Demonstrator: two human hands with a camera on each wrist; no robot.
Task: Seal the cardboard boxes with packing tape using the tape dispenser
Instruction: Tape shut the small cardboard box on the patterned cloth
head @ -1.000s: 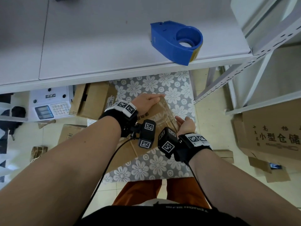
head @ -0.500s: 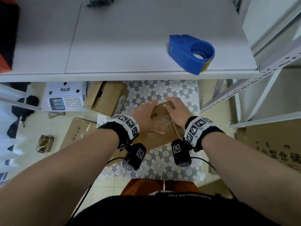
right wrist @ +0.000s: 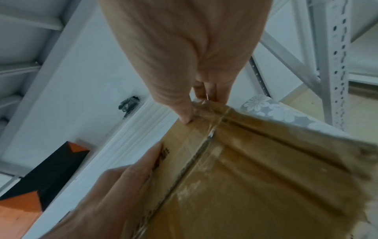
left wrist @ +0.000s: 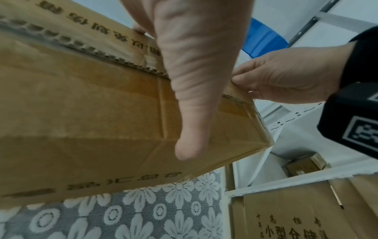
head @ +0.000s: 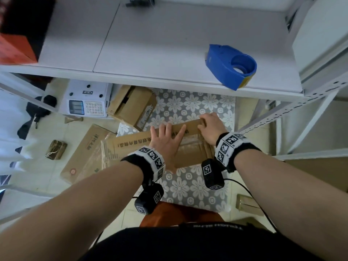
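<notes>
Both hands meet the cardboard box (head: pixel 190 147): left hand (head: pixel 166 143) flat on top, right hand (head: pixel 211 127) pinching its far corner.

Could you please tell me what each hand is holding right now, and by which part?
The right hand pinches the cardboard box at its far right corner; the left hand presses flat on its top.

Tape dispenser (head: pixel 232 66) on the table (head: pixel 150 44), beyond the cardboard box (head: pixel 190 147) on the floral mat (head: pixel 188 185).
</notes>
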